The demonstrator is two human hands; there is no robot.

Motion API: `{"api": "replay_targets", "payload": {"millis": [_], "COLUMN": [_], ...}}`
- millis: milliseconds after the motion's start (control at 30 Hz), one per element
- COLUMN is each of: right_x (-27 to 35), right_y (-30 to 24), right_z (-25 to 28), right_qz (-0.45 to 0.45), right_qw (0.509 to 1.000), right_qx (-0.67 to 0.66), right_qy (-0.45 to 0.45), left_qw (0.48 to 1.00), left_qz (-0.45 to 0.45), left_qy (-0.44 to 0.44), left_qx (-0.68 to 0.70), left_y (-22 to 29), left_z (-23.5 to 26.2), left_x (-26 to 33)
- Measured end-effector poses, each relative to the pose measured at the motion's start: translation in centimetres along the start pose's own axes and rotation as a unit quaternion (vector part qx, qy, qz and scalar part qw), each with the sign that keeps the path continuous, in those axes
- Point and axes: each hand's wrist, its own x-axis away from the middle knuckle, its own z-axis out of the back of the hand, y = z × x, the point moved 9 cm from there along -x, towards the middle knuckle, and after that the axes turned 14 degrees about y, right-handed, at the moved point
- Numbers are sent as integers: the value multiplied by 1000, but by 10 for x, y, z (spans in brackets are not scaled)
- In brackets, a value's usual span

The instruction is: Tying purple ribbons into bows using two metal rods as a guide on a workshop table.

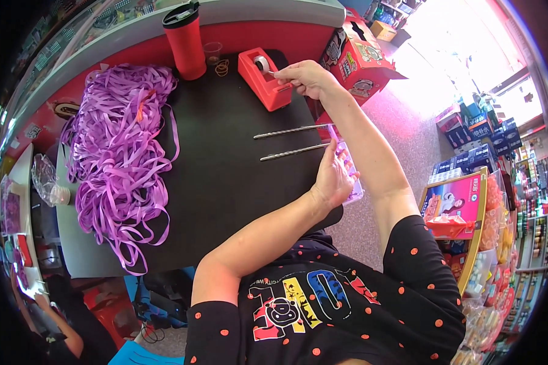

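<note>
My left hand [333, 181] is closed around a pink-purple plastic holder [354, 193] at the table's right edge. Two thin, twisted metal rods [291, 132] stick out from the holder, pointing left over the black tabletop. Farther off, my right hand [309, 79] reaches to a red tape dispenser [268, 88], its thumb and forefinger pinched beside the roll. A short pale piece of tape seems to run from the white roll [262, 64] to those fingertips. My left fingers partly cover the holder.
A big heap of purple ribbon loops [122, 140] covers the table's left side. At the back stand a red tumbler [186, 48], a small clear cup [212, 51] and rubber bands [221, 67]. A red carton [359, 58] stands beyond the right corner. Another person's arm [61, 319] shows lower left.
</note>
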Motion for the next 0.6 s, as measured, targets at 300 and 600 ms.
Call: {"api": "replay_targets", "payload": {"millis": [300,600], "right_x": [23,48], "right_y": [-19,16], "right_z": [5,22], "right_qz": [43,65], "right_qw": [998,997], "right_qx": [-26,-7], "right_qy": [-23,34], "left_qw": [1000,1000], "left_qz": [-6,-1], "left_qy": [16,-6], "left_qx": [-3,8], "left_y": [-3,3], "left_z": [6,-1], "left_x": [-5,3]}}
